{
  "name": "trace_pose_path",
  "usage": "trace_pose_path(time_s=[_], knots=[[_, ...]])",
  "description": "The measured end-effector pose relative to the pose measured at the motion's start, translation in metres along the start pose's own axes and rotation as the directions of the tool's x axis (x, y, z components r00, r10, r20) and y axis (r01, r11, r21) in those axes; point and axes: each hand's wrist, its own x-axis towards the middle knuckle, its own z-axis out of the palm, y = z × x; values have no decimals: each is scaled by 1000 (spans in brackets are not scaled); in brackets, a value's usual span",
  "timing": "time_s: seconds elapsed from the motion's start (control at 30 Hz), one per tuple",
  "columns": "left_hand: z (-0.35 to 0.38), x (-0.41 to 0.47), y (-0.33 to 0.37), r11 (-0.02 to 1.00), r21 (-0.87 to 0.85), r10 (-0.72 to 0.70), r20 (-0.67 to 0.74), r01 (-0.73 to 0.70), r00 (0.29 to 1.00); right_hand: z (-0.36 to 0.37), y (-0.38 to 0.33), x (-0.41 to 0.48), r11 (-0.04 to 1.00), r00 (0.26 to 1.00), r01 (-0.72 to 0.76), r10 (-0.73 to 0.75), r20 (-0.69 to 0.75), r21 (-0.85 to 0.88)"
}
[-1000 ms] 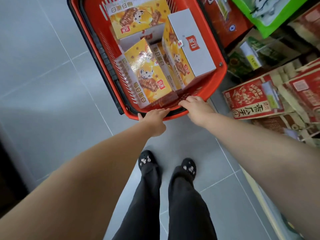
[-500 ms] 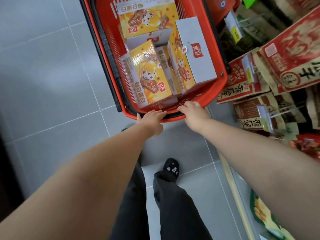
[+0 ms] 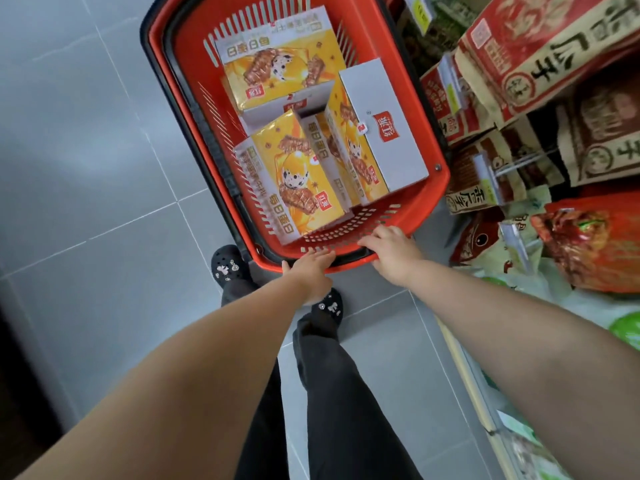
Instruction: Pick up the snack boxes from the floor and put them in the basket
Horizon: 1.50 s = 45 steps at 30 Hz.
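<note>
- The left hand (image 3: 311,271) lies on the near rim of the red basket (image 3: 429,206). Its fingers are almost straight across the rim and the thumb is spread at the outer edge.
- The right hand (image 3: 393,251) is just beside it on the same rim. Its fingers are bent over the rim and hold it, with the tips on the slotted inner wall.
- The snack boxes (image 3: 298,178) are all inside the basket, just beyond both hands. They are yellow with white sides.
- One box leans just past the left hand's fingertips, and one lies flat at the far end.
- The box beyond the right hand stands on its edge, with a white side up.
- A black handle (image 3: 194,133) is folded along the rim and passes under the fingers of both hands.
- Below the left hand there are two black shoes (image 3: 227,266) and black trousers (image 3: 346,393). The basket covers a part of one shoe.
- To the outer side of the right hand, a shelf (image 3: 464,368) stands close. Its hanging snack bags (image 3: 540,53) nearly touch the basket wall.
- To the outer side of the left hand there is only grey tiled floor (image 3: 86,174).
</note>
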Motion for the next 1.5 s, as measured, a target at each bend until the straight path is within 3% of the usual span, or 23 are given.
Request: trace_pose_path(time_s=[0.27,0.4,0.53,0.63,0.7,0.77,0.87,1.0,1.2,1.5], knots=[[14,-24,17,998,-62,6,41,-4,999,7,-2,-47,991,984,-126,118,134,53],[-16,-47,39,1000,-13,-3,-33,3,999,-5,-12,-86,857,951,-298,302,59,421],[-51,-73,71,993,-52,103,-79,-107,992,-11,-22,-131,567,821,-392,572,-2,725],[-72,-102,101,969,16,249,-89,-248,965,-16,-47,-169,238,610,-341,792,21,910],[-75,-119,113,933,80,358,-79,-352,931,-22,-70,-189,27,450,-194,891,64,981],[-74,-143,122,879,137,466,-49,-456,884,-28,-99,-213,-196,304,80,939,163,977],[-65,-189,128,813,178,559,24,-554,829,-28,-144,-247,-360,200,380,931,305,852],[-32,-237,123,741,110,640,186,-663,746,-11,-209,-297,-414,114,593,893,436,691],[44,-290,98,651,183,627,417,-736,658,37,-300,-365,-334,-41,811,786,617,481],[180,-365,26,530,273,529,633,-803,565,147,-428,-441,-198,-112,942,580,807,272]])
